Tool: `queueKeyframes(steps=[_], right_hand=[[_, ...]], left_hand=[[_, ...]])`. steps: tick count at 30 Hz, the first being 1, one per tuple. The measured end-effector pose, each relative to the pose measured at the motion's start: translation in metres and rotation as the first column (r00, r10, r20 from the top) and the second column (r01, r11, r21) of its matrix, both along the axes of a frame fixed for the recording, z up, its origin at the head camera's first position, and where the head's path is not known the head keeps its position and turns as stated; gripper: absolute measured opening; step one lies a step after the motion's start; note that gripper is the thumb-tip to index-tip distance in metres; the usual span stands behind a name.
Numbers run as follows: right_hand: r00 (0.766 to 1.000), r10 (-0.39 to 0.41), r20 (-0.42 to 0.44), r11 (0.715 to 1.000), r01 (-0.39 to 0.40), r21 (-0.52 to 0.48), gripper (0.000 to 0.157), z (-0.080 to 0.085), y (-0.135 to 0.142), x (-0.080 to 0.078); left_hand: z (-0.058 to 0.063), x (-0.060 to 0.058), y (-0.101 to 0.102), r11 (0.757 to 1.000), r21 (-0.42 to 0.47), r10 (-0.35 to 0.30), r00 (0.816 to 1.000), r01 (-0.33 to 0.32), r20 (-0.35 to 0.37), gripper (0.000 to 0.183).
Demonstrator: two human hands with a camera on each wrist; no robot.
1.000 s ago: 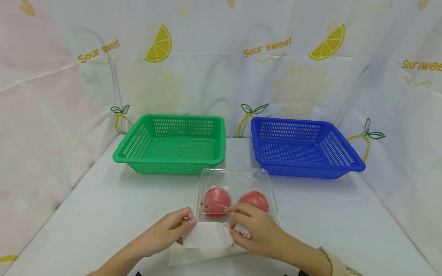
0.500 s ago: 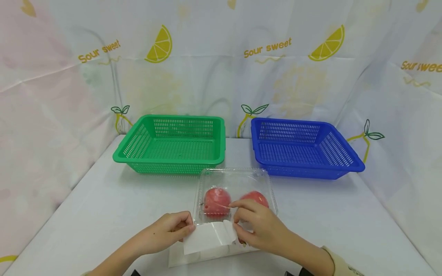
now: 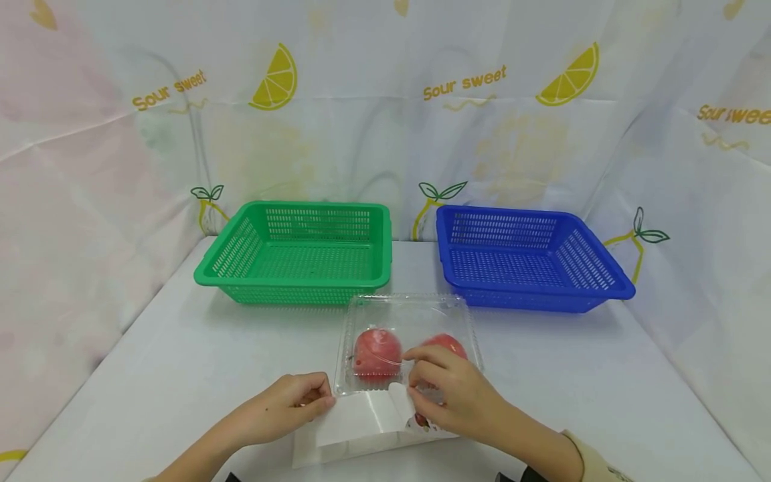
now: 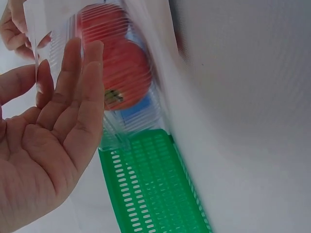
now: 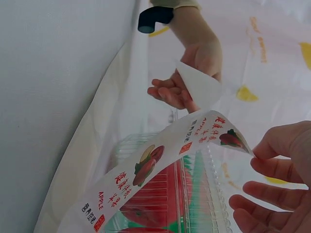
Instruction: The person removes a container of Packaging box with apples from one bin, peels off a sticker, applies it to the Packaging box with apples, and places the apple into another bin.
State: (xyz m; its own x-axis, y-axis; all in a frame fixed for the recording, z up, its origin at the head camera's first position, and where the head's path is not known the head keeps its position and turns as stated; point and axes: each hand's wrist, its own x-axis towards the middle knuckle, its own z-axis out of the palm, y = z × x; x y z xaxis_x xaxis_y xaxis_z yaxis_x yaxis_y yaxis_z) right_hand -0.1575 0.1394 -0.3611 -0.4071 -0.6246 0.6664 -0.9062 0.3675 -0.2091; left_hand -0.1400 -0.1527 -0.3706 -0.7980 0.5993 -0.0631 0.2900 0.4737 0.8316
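In the head view my left hand (image 3: pixel 289 408) pinches the left end of a white label strip (image 3: pixel 355 422), between thumb and forefinger. My right hand (image 3: pixel 460 391) pinches the strip's right end, where a corner curls up. The right wrist view shows the printed face of the label strip (image 5: pixel 150 165), with red fruit pictures and "APPLE". A paler paper sheet (image 3: pixel 306 455) lies under the strip. Just beyond the hands is a clear plastic clamshell box (image 3: pixel 406 311). Two round red fruits (image 3: pixel 377 351) show inside it, one partly hidden by my right hand.
A green slotted basket (image 3: pixel 301 291) stands at the back left of the white table (image 3: pixel 181 368). At the back right is a blue slotted basket (image 3: pixel 530 298). A printed cloth (image 3: pixel 373 134) hangs behind them.
The left hand has shifted slightly down and left, the right hand slightly right. The label strip's right corner now curls up more. The box and baskets keep their places.
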Motion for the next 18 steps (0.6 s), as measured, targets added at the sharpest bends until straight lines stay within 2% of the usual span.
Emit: queueKeyframes(steps=[4, 10, 18], right_hand=[[1.0, -0.013, -0.017, 1.0, 0.013, 0.0, 0.007, 0.0002, 0.0011, -0.0002], [0.999, -0.042, 0.018, 0.999, 0.042, 0.006, 0.007, 0.0001, 0.0028, 0.0004], [0.999, -0.041, 0.009, 0.999, 0.041, -0.008, 0.005, -0.0007, 0.0048, -0.0008]], left_hand=[[-0.002, -0.0016, -0.0026, 1.0, -0.01, 0.007, 1.0, -0.007, -0.012, 0.013], [-0.0044, -0.003, -0.0042, 0.999, -0.032, 0.016, 1.0, -0.016, -0.008, 0.013], [-0.0032, -0.003, -0.004, 0.998, -0.051, 0.018, 1.0, -0.019, -0.018, 0.013]])
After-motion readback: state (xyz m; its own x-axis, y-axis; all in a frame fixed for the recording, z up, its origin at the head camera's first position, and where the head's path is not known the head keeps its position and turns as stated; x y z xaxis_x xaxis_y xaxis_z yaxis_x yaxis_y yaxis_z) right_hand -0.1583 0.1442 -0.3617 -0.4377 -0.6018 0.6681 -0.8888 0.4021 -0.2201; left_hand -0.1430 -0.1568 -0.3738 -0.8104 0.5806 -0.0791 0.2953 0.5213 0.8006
